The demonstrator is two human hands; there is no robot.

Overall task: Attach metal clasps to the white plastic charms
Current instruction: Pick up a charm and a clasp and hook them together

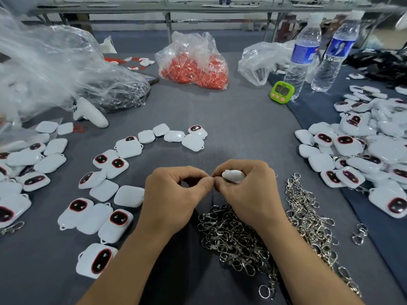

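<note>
Grey cloth-covered bench (242,128); right hand (246,190), grip curled round a white charm (233,175) above the bench's middle; left hand (174,194), grip pinching the charm's tip; clasps (237,238) heaped beneath the wrists; metal rack (167,9) behind.

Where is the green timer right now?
In the head view, the green timer stands far back on the right of the grey table, just left of the nearer water bottle and right of the orange-filled bag.
</note>
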